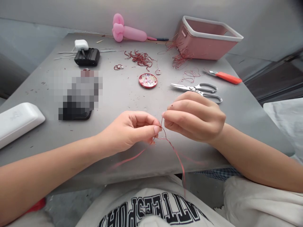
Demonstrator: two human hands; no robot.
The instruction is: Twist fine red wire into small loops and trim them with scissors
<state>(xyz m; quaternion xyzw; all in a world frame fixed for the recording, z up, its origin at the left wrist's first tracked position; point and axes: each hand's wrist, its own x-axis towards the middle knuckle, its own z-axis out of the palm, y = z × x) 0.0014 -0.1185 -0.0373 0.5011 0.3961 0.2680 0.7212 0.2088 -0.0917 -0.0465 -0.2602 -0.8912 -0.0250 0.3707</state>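
Near the table's [113, 104] front edge, the left hand [139, 129] pinches red cord [174, 149]; the right hand [194, 116], fingers curled closed, grips its upper strand. The red dish [139, 82] holds pale beads [148, 80].

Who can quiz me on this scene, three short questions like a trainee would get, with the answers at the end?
1. Multiple choice: which lies nearest the person's right hand?
A) the pink balloon
B) the silver scissors
C) the white case

2. True or false: the pink basket stands on the left side of the table.

3. Short answer: what do the fingertips of the left hand pinch?

Key: 1, B. 2, false; it stands at the far right. 3, a thin reddish cord.
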